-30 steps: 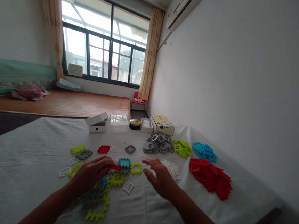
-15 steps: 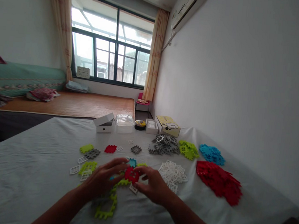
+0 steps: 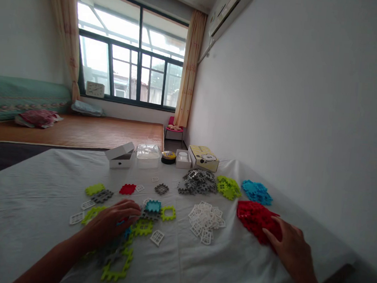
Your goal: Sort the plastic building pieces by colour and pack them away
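Observation:
My left hand (image 3: 116, 218) is curled over interlocking plastic tiles at the left middle of the table. A bit of a red tile (image 3: 121, 220) shows under its fingers, beside blue tiles (image 3: 127, 231); the grip is partly hidden. A lime-green frame tile (image 3: 117, 265) and a grey tile lie below that hand. To its right are a teal tile (image 3: 153, 206) on grey, a green window tile (image 3: 143, 227) and a lime frame (image 3: 168, 213). My right hand (image 3: 290, 243) reaches onto the pile of red tiles (image 3: 254, 220), thumb and fingers apart.
Heaps of white window pieces (image 3: 206, 220), grey tiles (image 3: 198, 182), green tiles (image 3: 228, 187) and blue tiles (image 3: 256, 192) lie on the cloth-covered table (image 3: 178, 264). Along the back stand a white box (image 3: 120, 156), a clear container (image 3: 148, 155), a round tin (image 3: 168, 157) and a yellow box (image 3: 204, 158).
My right hand has left the red tile held between both hands and moved right to the red pile. My left hand stays over the left tiles. The view has shifted slightly right.

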`<state>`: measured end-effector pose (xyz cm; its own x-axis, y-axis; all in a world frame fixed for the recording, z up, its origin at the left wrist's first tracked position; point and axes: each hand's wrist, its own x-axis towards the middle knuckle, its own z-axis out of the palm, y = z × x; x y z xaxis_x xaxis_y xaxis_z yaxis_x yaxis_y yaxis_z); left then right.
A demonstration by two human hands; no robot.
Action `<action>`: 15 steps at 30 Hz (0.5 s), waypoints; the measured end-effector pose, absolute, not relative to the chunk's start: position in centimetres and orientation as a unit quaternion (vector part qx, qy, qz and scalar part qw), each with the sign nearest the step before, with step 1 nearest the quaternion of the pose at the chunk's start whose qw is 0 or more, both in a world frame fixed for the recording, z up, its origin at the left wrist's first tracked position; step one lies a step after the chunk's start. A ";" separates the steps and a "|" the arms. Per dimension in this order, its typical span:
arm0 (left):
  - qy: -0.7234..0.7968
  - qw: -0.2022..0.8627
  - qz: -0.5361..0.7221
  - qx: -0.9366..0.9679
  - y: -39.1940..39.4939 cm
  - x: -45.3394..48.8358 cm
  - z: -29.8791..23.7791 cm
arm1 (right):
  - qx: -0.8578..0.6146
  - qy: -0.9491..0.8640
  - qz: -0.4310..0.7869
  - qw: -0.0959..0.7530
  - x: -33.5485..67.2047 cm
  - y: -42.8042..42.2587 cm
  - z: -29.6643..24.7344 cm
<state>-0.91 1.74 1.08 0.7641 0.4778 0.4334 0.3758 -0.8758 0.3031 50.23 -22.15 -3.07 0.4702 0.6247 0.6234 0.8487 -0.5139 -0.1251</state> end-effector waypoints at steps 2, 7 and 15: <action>0.232 0.105 0.256 0.932 1.8 -0.9 1.0 | -0.829 -0.445 -0.261 0.214 50.5 -22.3 -3.9; 0.260 0.098 0.246 0.929 2.9 -2.1 0.8 | -0.820 -0.458 -0.257 0.226 50.7 -22.1 -4.1; 0.353 0.024 0.290 0.889 4.3 -3.6 0.4 | -0.692 -0.609 -0.212 0.324 41.5 -16.6 1.9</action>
